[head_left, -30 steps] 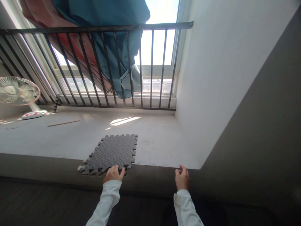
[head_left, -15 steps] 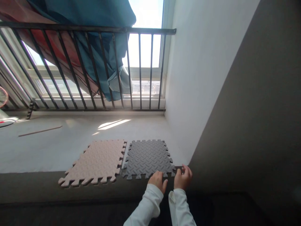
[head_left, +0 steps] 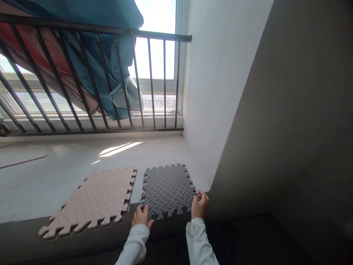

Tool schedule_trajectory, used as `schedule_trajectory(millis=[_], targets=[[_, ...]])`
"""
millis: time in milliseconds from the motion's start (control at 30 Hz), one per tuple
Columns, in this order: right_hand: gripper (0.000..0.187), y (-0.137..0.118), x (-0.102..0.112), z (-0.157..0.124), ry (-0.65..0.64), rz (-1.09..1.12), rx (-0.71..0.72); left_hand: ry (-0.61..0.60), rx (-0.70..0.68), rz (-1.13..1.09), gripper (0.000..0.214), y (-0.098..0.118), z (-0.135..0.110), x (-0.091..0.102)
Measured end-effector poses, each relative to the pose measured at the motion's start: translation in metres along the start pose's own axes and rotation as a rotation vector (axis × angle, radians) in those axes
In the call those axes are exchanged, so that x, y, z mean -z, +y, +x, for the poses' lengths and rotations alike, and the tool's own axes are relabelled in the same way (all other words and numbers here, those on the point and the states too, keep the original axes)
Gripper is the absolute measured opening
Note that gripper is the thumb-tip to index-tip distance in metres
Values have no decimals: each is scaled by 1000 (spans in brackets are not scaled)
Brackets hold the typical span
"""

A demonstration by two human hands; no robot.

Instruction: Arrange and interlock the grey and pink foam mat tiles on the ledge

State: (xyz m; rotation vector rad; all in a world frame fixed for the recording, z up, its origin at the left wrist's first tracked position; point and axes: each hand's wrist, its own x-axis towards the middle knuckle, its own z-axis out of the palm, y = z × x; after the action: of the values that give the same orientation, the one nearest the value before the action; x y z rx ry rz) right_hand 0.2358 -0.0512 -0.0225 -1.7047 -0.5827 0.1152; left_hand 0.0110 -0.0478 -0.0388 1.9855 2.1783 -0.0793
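A grey foam puzzle mat (head_left: 167,189) lies on the pale floor close to the white wall. My left hand (head_left: 141,216) grips its near left corner. My right hand (head_left: 200,206) pinches its near right corner. Both hands are closed on the mat's toothed edge. A pink foam puzzle mat (head_left: 95,200) lies flat just to the left, a narrow gap between the two. Both of my sleeves are white.
A black metal railing (head_left: 110,73) runs along the window at the back, with blue and red cloth (head_left: 91,48) hung over it. The white wall (head_left: 220,92) rises on the right. A dark ledge (head_left: 82,244) crosses the foreground. A thin wooden stick (head_left: 23,161) lies far left.
The view has swung right. The grey mat came off the pink one and now lies beside the wall. My left hand moved to its left corner, my right hand onto its right corner.
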Motion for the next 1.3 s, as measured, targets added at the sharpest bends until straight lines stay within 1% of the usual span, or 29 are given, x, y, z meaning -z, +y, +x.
schedule_trajectory(millis=[133,367,500,667,800,1033,1133,1233,1300], targets=[[34,-5,1,-2,-31,6,-9,19,-61,-20,56,8,6,0],[35,-4,4,-2,-44,33,-51,103,-151,-56,51,41,18,11],[34,-1,7,0,-27,25,-70,93,-189,-65,49,57,31,17],[31,-1,8,-1,6,27,-90,63,-228,-37,47,68,45,24],[32,0,3,-5,-33,17,-91,44,-243,-10,46,70,48,25],[31,5,-8,-11,-73,-9,-80,4,-257,13,39,74,44,22],[31,7,-9,-11,-105,-36,-93,-25,-284,19,42,74,40,21],[33,9,-9,-10,-136,-41,-100,-1,-304,28,49,64,34,23],[34,10,-7,-9,-152,-43,-106,42,-305,51,50,48,31,26]])
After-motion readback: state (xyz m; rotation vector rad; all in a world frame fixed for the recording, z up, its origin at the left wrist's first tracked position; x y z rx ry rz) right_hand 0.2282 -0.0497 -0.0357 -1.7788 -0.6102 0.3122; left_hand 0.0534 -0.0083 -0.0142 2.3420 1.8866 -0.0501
